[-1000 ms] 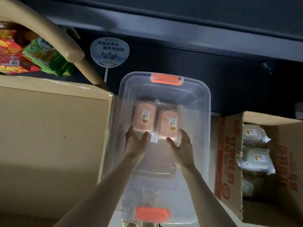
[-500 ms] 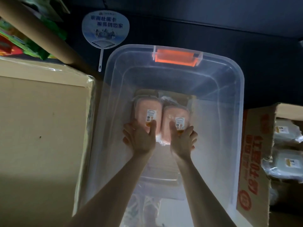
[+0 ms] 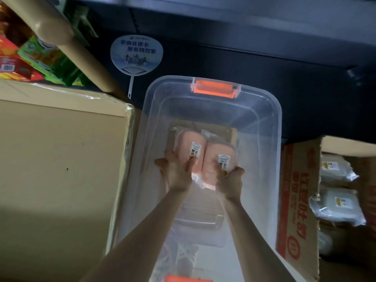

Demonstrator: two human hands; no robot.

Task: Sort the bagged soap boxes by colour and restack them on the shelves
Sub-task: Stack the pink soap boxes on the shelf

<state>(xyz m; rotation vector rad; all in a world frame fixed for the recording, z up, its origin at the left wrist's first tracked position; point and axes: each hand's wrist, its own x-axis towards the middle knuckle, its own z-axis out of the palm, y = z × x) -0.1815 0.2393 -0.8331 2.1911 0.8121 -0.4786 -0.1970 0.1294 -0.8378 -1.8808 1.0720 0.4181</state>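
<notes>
Grip's tighter than half a second ago: left hand (image 3: 177,174) and right hand (image 3: 232,180) each curl round the near end of a pink soap box (image 3: 188,151), side by side inside the clear bin (image 3: 262,159). Bags look slippery, so an end-only hold could let one slide out. White soap boxes (image 3: 336,202) sit in the carton (image 3: 295,200) right of the bin.

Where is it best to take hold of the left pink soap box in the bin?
Probably take the left pink soap box by its near end, from the near side, thumb on top, as the left hand does; the other pink box blocks its right flank.
</notes>
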